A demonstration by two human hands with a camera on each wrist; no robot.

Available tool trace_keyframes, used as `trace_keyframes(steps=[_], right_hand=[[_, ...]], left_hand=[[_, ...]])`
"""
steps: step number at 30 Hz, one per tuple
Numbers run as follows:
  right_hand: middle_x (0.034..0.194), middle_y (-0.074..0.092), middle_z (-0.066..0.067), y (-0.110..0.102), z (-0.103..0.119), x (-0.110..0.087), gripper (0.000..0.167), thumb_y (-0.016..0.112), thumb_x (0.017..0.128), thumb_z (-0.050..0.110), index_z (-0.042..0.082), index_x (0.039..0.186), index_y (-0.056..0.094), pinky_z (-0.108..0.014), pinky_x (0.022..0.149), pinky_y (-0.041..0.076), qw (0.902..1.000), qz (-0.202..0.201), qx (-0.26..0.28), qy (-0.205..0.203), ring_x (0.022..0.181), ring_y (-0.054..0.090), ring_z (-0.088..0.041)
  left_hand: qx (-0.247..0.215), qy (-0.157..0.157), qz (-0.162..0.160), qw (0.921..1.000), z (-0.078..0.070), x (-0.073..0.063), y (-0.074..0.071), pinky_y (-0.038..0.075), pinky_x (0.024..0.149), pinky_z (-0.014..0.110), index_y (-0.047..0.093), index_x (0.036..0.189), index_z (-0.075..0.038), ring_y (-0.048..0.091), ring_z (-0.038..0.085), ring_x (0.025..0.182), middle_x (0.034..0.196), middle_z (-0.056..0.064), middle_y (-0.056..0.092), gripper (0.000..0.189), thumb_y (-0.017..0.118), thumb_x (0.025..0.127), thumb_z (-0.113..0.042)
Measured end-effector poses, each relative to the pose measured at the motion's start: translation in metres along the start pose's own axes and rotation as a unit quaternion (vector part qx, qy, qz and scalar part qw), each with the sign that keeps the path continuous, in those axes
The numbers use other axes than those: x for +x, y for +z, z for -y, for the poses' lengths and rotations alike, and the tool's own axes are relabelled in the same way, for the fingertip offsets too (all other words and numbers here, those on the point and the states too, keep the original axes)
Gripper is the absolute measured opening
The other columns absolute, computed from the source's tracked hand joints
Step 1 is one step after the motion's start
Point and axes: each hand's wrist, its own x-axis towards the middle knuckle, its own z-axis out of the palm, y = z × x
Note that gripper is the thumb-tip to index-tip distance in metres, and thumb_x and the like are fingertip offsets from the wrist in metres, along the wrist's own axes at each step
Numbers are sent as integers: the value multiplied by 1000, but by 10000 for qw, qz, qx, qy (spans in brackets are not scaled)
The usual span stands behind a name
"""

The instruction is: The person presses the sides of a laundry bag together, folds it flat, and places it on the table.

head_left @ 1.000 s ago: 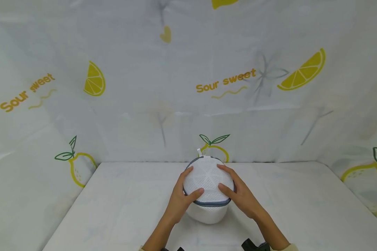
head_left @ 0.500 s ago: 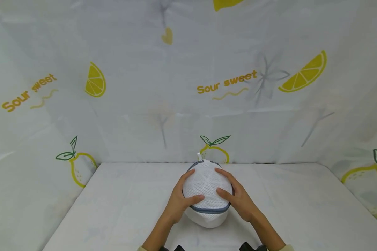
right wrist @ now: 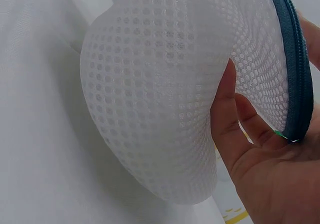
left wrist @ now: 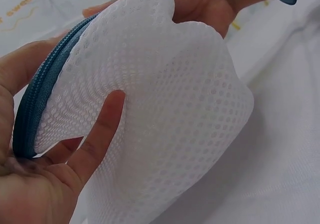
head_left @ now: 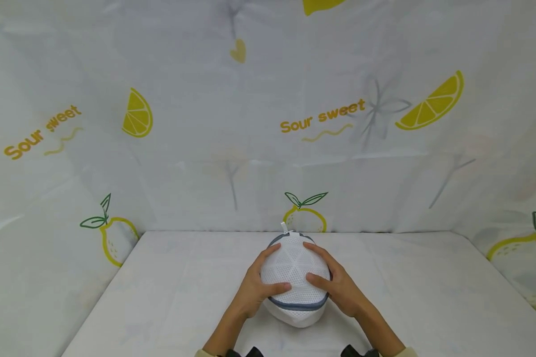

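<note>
A rounded white mesh laundry bag [head_left: 295, 270] with a blue-grey zipper [head_left: 300, 306] round it is held between both hands over the middle of the table. On its left side, my left hand [head_left: 258, 290] grips it, thumb across the near mesh and fingers along the rim. The right hand [head_left: 341, 287] holds the opposite side in the same way. In the left wrist view, fingers pinch the mesh [left wrist: 175, 98] beside the zipper band [left wrist: 37, 93], denting it. A similar dent shows in the right wrist view, under the right hand [right wrist: 270, 169]. A small white loop [head_left: 284, 227] stands up at the far end.
A white cloth covers the table [head_left: 183, 277]. Behind it hangs a pale curtain [head_left: 196, 129] printed with lemons and lettering, which also runs along both sides. Dark wrist-worn devices [head_left: 357, 351] show at the bottom edge.
Both hands have drawn the mesh bag slightly lower and nearer to the person, and its top has tipped a little. The grip on both sides stays much the same.
</note>
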Motion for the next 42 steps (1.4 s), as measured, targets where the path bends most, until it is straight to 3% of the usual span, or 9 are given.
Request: trace_keyframes(steps=[4, 14, 27, 34, 42], right_hand=[[157, 13, -5, 2, -1, 1, 62, 64, 90, 23, 32, 145, 37, -50, 101, 36, 9999, -6, 95, 69, 134, 27, -37], [157, 15, -3, 5, -5, 1, 66, 67, 88, 25, 34, 145, 36, -59, 107, 21, 9997, -180, 53, 129, 139, 20, -36], [157, 17, -3, 12, -13, 3, 68, 69, 87, 21, 34, 145, 37, -55, 108, 18, 9987, -337, 361, 133, 138, 22, -32], [156, 16, -5, 14, -16, 3, 69, 70, 86, 20, 34, 145, 37, -44, 102, 34, 9979, -376, 480, 207, 134, 28, -33], [156, 17, -5, 15, -17, 3, 71, 72, 84, 14, 31, 145, 39, -37, 96, 42, 9957, -313, 852, 203, 131, 29, -33]], left_hand=[[-52, 29, 24, 10000, 4, 0, -1, 16, 107, 63, 44, 142, -34, 23, 37, 138, 154, 9, 25, 86, 87, 69, -18], [-241, -11, 73, 9997, 11, 3, 1, 14, 108, 61, 43, 143, -34, 22, 37, 138, 154, 10, 24, 88, 87, 69, -14], [-879, -246, 228, 9956, 17, 3, 0, 12, 111, 55, 47, 141, -32, 19, 35, 139, 155, 11, 21, 88, 87, 67, -8], [-1140, -210, 347, 9927, 20, 1, 2, 20, 109, 51, 46, 142, -31, 21, 35, 137, 155, 11, 19, 88, 86, 68, -6], [-1573, -93, 568, 9859, 25, 2, 3, 30, 106, 43, 42, 145, -27, 26, 33, 134, 156, 11, 16, 88, 84, 70, -5]])
